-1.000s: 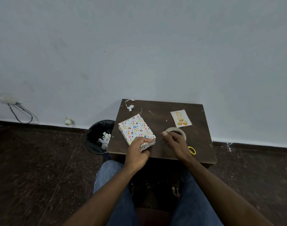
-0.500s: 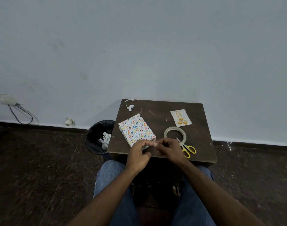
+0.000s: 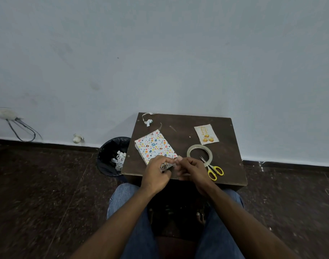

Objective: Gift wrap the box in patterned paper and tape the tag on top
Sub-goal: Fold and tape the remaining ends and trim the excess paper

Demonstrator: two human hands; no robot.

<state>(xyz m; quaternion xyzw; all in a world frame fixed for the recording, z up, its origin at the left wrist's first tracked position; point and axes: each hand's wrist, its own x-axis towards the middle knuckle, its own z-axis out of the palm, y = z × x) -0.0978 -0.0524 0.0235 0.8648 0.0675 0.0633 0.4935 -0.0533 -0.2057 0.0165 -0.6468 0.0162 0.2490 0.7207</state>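
Observation:
A box wrapped in white paper with coloured egg prints (image 3: 154, 145) lies on the left half of a small dark wooden table (image 3: 180, 128). My left hand (image 3: 156, 174) curls round the box's near end. My right hand (image 3: 192, 169) meets it at that near corner, fingers pinched together; a piece of tape may be between them, but I cannot tell. The tag (image 3: 206, 134), a cream card with orange fruit, lies flat at the back right. A roll of clear tape (image 3: 199, 153) sits right of the box.
Yellow-handled scissors (image 3: 213, 169) lie by the tape roll near the table's front edge. Paper scraps (image 3: 147, 121) curl at the back left corner. A black bin (image 3: 113, 156) with paper offcuts stands on the floor left of the table. A wall is close behind.
My right hand left the tape roll and came left to the box's near corner, uncovering the scissors. My left hand stayed on the box's near end.

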